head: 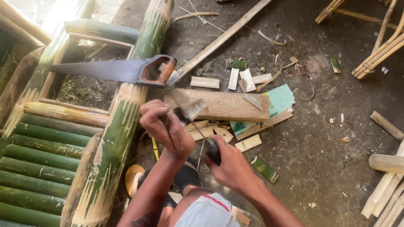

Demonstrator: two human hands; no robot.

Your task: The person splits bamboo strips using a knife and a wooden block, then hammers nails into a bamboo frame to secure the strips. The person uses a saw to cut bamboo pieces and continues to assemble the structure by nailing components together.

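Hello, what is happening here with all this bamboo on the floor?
A person crouches beside a green bamboo frame. The left hand pinches a thin pale bamboo piece over a flat wooden board, while the right hand holds a dark-handled blade against it. A handsaw with an orange grip rests on the frame.

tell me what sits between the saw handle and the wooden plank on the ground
In the head view, a long bamboo strip crosses between the saw handle and the wooden plank; its lower end lies by the handle.
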